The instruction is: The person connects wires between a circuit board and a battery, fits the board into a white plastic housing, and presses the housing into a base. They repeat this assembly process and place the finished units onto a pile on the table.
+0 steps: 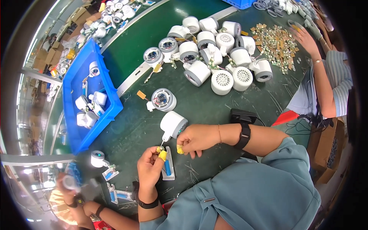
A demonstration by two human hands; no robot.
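Note:
A white round housing (171, 122) with a grey rim lies on its side on the green table in front of me. From its short neck a thin wire runs down to my left hand (150, 165). That hand is closed in a pinch on a small circuit board at the wire's end, mostly covered by yellow finger cots. Beneath the fingers is a narrow white handle shell (171, 177) with a blue cylindrical battery (167, 168) in it. Just right of the housing, my right hand (197, 138) has bent fingers and a yellow cot; whatever its fingertips pinch is hidden.
Another housing (163, 99) sits farther off, beside a blue crate (111, 111) holding several more. Many housings (222, 81) and a heap of small boards (274, 44) lie at the far right. A black device (243, 115) is near my right forearm. Co-workers' hands (304, 40) show right and lower left.

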